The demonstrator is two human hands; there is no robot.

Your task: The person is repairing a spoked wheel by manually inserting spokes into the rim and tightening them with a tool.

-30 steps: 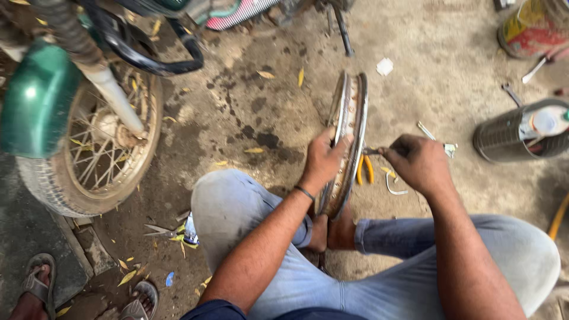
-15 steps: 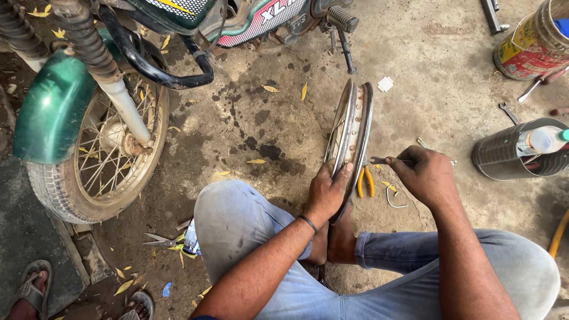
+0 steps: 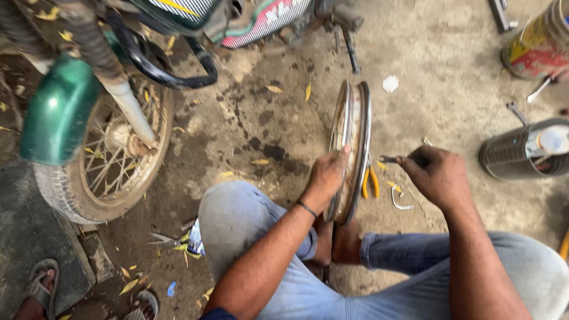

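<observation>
green-fendered motorcycle, orange-handled pliers, metal can

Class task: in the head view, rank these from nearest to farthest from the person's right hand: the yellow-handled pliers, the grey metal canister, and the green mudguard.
1. yellow-handled pliers, on the ground just left of the right hand.
2. grey metal canister, lying to its right.
3. green mudguard, far left, over the motorcycle wheel.

light: soft, even daylight | shadows: faint, dim under motorcycle | glare: mild shine on wheel rim | blur: slight softness at frame edges
</observation>
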